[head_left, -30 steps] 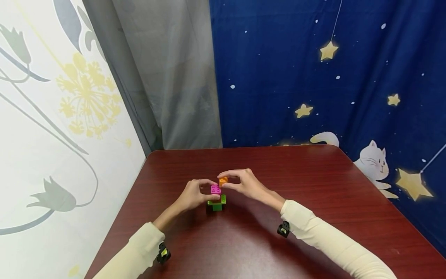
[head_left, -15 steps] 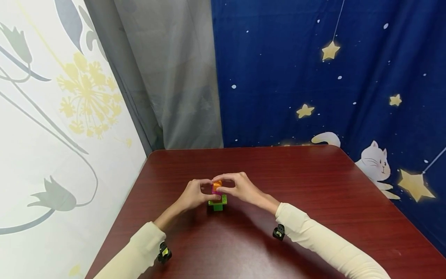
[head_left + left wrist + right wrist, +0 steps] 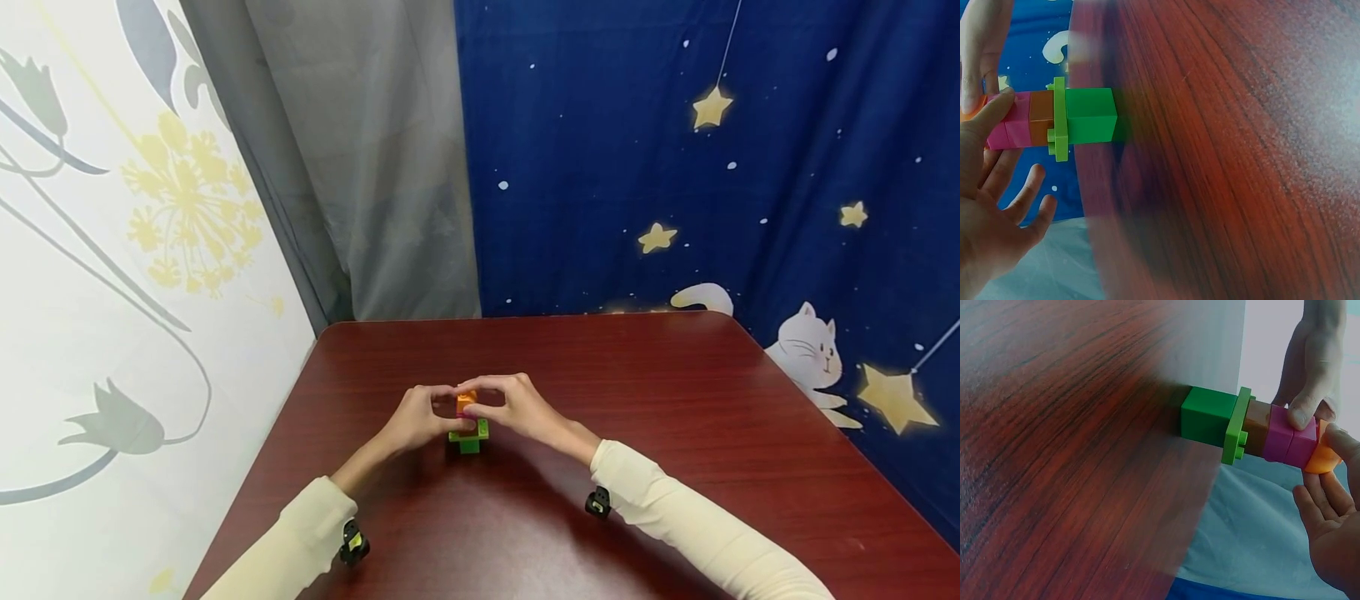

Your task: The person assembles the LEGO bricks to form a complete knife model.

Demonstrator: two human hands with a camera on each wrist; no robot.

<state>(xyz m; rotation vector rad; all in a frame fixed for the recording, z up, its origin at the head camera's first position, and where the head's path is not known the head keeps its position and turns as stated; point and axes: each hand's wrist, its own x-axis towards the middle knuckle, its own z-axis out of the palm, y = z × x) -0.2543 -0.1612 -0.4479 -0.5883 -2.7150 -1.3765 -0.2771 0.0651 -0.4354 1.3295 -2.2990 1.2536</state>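
Observation:
A small brick tower stands on the table. From the bottom it has a dark green block (image 3: 1091,115), a flat light green plate (image 3: 1060,122), a brown brick (image 3: 1256,427), two pink bricks (image 3: 1280,434) and a rounded orange brick (image 3: 1323,455) on top. My left hand (image 3: 414,421) pinches the pink bricks between thumb and fingers, steadying the tower from the left. My right hand (image 3: 522,408) pinches the orange brick from the right, its fingertips close to those of the left hand. In the head view, the fingers partly hide the pink and brown bricks.
The reddish-brown wooden table (image 3: 600,367) reaches back to a grey curtain (image 3: 390,167) and a blue star-patterned curtain (image 3: 585,167). A white wall with flower prints (image 3: 150,333) borders the left side.
My right hand has moved left and slightly down, bringing the orange brick from beside the pink bricks onto their top. My left hand has stayed at the tower.

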